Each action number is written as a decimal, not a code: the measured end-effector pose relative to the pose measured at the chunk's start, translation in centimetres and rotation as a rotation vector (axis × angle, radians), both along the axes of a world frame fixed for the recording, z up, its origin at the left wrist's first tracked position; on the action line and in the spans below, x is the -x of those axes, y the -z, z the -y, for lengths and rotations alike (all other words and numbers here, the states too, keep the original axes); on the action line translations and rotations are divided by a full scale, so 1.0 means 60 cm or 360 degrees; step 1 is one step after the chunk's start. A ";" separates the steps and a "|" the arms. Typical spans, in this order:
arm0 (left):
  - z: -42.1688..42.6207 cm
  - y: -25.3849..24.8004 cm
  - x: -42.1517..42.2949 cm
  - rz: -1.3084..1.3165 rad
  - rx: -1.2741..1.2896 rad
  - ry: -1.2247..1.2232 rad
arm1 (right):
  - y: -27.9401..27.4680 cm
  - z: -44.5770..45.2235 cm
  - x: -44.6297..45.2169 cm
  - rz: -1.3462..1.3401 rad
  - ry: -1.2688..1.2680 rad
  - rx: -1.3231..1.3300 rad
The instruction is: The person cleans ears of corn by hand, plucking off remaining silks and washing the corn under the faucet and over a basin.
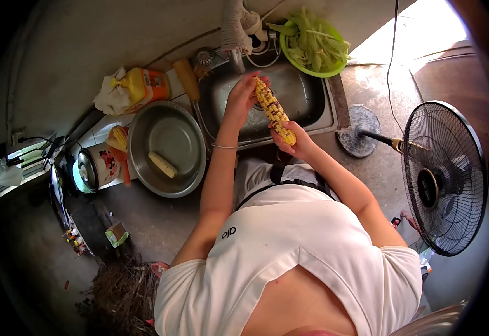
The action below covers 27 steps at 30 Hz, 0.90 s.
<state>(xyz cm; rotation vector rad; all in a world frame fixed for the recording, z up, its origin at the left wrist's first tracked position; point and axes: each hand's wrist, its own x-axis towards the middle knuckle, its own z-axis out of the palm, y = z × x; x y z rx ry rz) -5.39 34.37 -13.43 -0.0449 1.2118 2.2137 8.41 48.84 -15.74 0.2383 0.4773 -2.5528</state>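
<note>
A husked corn cob with yellow and dark purple kernels is held slantwise above the sink. My left hand has its fingers around the cob's far end, just below the faucet. Around the near end, by the sink's front edge, my right hand is closed. To the left stands a large metal basin, and a pale corn cob lies in it.
Green husks fill a lime-green bowl behind the sink at right. A yellow-orange jug and a wooden-handled tool stand left of the sink. A standing fan is at right. Dry twigs lie on the floor.
</note>
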 end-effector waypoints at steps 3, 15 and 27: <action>-0.002 -0.011 -0.008 -0.0264 0.0293 0.0040 | 0.002 -0.003 -0.003 -0.0032 -0.0018 0.0018; -0.011 0.003 0.001 -0.0024 0.0503 -0.0386 | -0.012 0.009 -0.010 -0.0093 -0.0054 -0.0747; -0.004 0.026 -0.001 0.0154 0.0011 -0.0340 | 0.002 -0.001 -0.013 0.0075 0.0028 0.0014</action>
